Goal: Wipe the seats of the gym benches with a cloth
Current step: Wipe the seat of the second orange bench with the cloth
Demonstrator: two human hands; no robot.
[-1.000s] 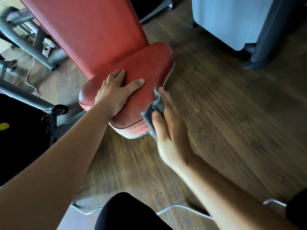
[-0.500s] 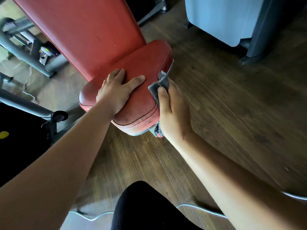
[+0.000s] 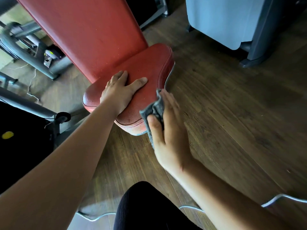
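Note:
A red padded bench seat [image 3: 149,67] sits below a tilted red backrest [image 3: 93,30]. My left hand [image 3: 119,93] rests flat on the seat's top, fingers spread. My right hand [image 3: 167,130] presses a crumpled grey cloth [image 3: 153,112] against the seat's near right side edge, fingers straight and thumb over the cloth. Most of the cloth is hidden behind the palm.
Wooden floor [image 3: 232,122] spreads to the right. A grey machine housing [image 3: 221,20] stands at the back right. Grey metal frame tubes [image 3: 25,47] and a black pad with a yellow spot [image 3: 7,135] lie left. My knee in black [image 3: 149,208] is at the bottom.
My right hand slid the cloth back along the seat's right side edge toward the near corner. The left hand stayed pressed on the seat.

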